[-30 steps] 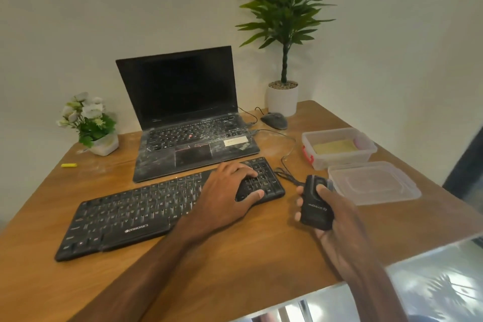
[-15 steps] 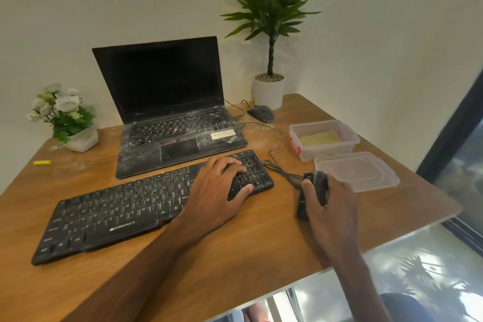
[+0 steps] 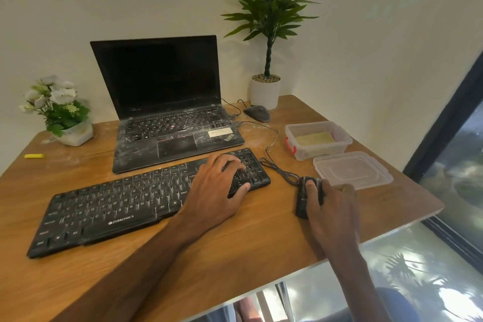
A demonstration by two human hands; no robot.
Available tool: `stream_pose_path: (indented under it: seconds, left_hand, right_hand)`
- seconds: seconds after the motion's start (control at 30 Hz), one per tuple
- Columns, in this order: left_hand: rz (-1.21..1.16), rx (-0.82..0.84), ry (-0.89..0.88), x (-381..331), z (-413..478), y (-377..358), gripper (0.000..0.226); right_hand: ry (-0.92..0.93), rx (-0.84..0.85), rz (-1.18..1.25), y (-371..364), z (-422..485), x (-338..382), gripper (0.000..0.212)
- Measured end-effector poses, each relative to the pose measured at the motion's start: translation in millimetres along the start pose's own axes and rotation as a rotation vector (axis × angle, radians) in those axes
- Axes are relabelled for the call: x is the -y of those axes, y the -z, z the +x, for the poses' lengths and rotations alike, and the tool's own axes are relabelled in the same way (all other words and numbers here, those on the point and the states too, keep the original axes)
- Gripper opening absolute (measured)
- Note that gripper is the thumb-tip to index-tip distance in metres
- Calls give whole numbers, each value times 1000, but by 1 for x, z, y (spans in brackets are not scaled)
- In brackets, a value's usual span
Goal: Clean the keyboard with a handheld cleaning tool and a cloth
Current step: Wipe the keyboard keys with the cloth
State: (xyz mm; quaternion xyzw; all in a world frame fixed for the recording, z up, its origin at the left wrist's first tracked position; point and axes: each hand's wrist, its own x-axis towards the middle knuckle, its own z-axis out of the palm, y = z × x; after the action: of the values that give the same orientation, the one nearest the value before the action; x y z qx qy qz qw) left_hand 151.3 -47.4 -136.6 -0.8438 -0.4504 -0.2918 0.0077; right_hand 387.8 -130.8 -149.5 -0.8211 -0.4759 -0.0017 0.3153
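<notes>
A black Zebronics keyboard (image 3: pixel 117 206) lies slantwise on the wooden table. My left hand (image 3: pixel 217 188) rests flat on its right end, over the number pad, thumb hooked on the front edge. To the right, my right hand (image 3: pixel 332 206) grips a small black handheld cleaning tool (image 3: pixel 303 198) that sits on the table, thumb on top. A yellow cloth (image 3: pixel 315 138) lies folded inside a clear plastic box (image 3: pixel 300 150) behind the tool.
A dusty open laptop (image 3: pixel 172 136) stands behind the keyboard. The box's clear lid (image 3: pixel 352 170) lies near the right edge. A mouse (image 3: pixel 257 113), a tall potted plant (image 3: pixel 265 91), a flower pot (image 3: pixel 74 136) and a small yellow object (image 3: pixel 34 156) are further back. A black cable (image 3: pixel 279 170) loops by the keyboard.
My right hand has lowered the cleaning tool from a raised, upright hold down onto the table. My left hand stays on the keyboard's right end. My view has shifted.
</notes>
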Motion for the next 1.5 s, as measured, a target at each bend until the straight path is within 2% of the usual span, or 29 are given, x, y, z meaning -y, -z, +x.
stream_pose_path:
  seconds: [0.2,0.37,0.47,0.57,0.67,0.73,0.97,1.23,1.4,1.5]
  left_hand:
    - [3,4,8,-1,0,-1,45]
    - [-3,-15,-4,-1,0,-1,40]
    - [3,-19,-8,-1,-1,-2,39]
    - [11,-39,-23,-2,-1,-3,38]
    - [20,-48,-31,-2,-1,-5,39]
    - [14,-54,-30,-1,-1,-5,39]
    - [-12,-67,-18,4,-2,-5,37]
    - [-27,-48,-17,-1,-2,-4,37]
    - [-38,-57,-16,-2,-2,-2,38]
    - [-41,-71,-19,-2,-2,0,37]
  right_hand:
    - [13,-46,-47,11,6,3,50]
    - [48,-150,180,44,47,27,40]
    - [50,-67,91,46,106,35,42]
    - [-33,113,-14,42,157,49,38]
    - [-51,306,-180,30,181,59,41]
    - [-44,360,-272,23,187,63,48]
    - [-76,434,-377,11,198,68,61]
    - [-167,441,-350,23,202,63,79]
    - [-69,355,-358,27,201,67,74]
    - [-23,325,-278,35,199,66,68]
